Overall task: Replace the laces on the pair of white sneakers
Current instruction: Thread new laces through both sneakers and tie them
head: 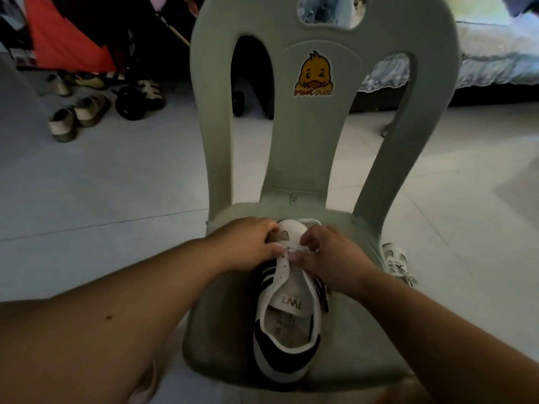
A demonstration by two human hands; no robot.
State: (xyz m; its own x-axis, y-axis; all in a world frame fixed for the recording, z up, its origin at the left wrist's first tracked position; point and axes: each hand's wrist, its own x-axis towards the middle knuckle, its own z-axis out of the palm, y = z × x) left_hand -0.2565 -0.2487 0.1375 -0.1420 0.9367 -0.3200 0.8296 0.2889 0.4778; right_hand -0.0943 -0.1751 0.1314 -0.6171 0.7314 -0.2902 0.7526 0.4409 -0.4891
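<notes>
The left hand [248, 243] grips with curled fingers the front of the sneaker [288, 316], which lies on the chair seat [350, 330] under the 2 hands. The sneaker seems light and soft, best held by the eyelet flaps. The right hand [335, 258] pinches the limp lace [294, 251]. Right of it, the seat edge is near.

Your view's pretty dim overall, and the brightest patch is the pale quilted bedding [495, 45] top right. Wide-angle bend curves your edges, and the bottom corners look soft and blurry.
</notes>
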